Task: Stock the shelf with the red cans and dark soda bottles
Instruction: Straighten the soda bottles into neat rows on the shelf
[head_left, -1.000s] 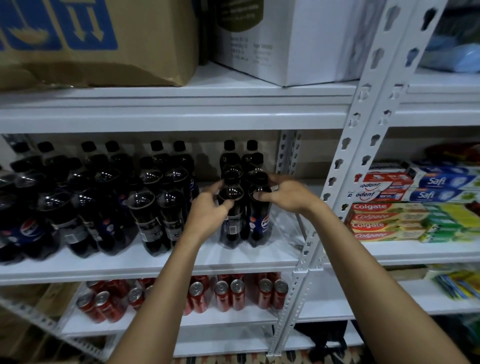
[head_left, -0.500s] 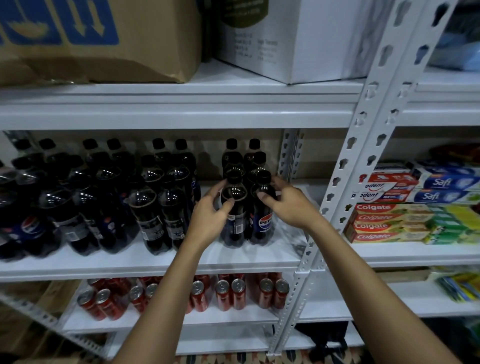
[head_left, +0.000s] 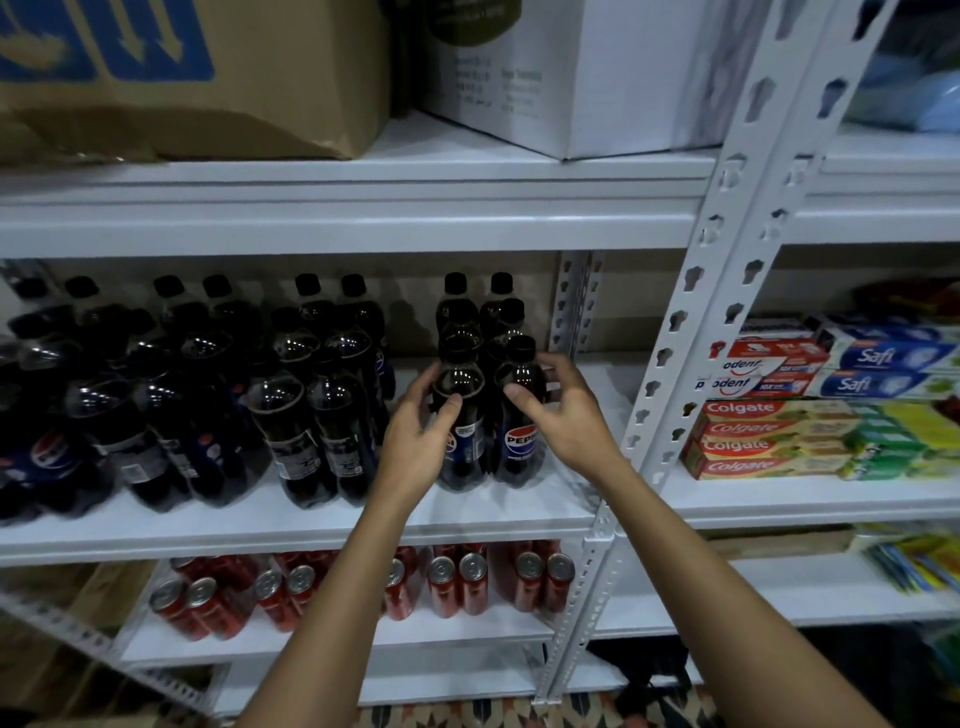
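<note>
Stocking nearly finished, last two bottles in hand

Hands first: the left hand (head_left: 415, 441) is curled around the shoulder of the left front bottle (head_left: 460, 415), with the thumb on the front of it. The right hand (head_left: 563, 415) curves around the right front bottle (head_left: 519, 410); its thumb touches the front, and the fingers reach behind the neck. Both bottles stand upright on the middle shelf (head_left: 311, 519), touching each other, at the front of a short double row near the white post (head_left: 576, 312). My judgement is that the person is setting these two straight in their place, not lifting them.

To the left, the same shelf already carries many dark bottles (head_left: 291, 415) in several rows. A free gap of shelf is between that group and the pair in the hands. On the lower shelf (head_left: 337, 639) the red cans (head_left: 457, 582) stand in pairs and small rows, some of them hidden behind the left forearm.

So both kinds of goods are on the shelves, and most of the work seems done. What is left, as far as I can judge, is to let go of these two bottles and perhaps fill the gap. If more stock waits outside the view, I cannot tell.

On the right bay lie toothpaste boxes (head_left: 769, 441), and two cartons (head_left: 571, 78) sit on the top shelf.
</note>
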